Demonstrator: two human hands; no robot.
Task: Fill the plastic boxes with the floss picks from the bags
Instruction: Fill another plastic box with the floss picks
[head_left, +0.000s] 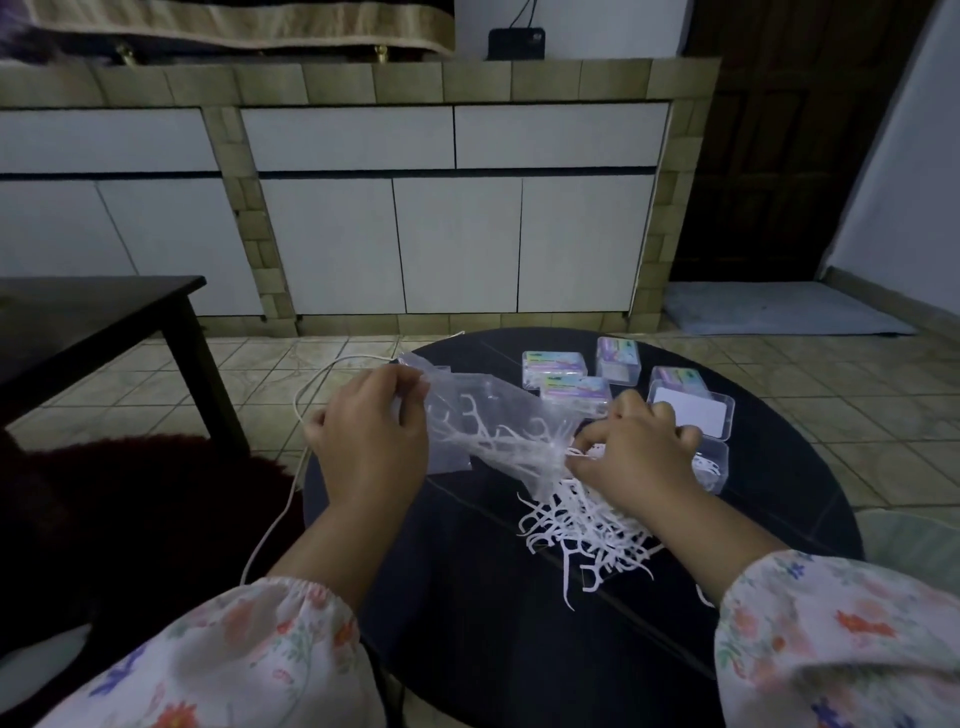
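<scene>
Floss picks (582, 525) lie in a loose white heap on the round dark table (519, 649), right at the mouth of the clear plastic bag (488, 415), with more picks inside it. Left hand (369, 436) pinches the bag's upper end, fingers curled on the film, holding it tilted above the table. Right hand (636, 457) is at the bag's lower end, fingers curled over picks there; whether it grips bag or picks, I cannot tell. Just beyond that hand sits an open plastic box (711, 462) with a few picks inside, its lid (691, 415) up. Behind it, four closed boxes (571, 384) cluster together. A white cord (291, 499) trails off the table's left side.
</scene>
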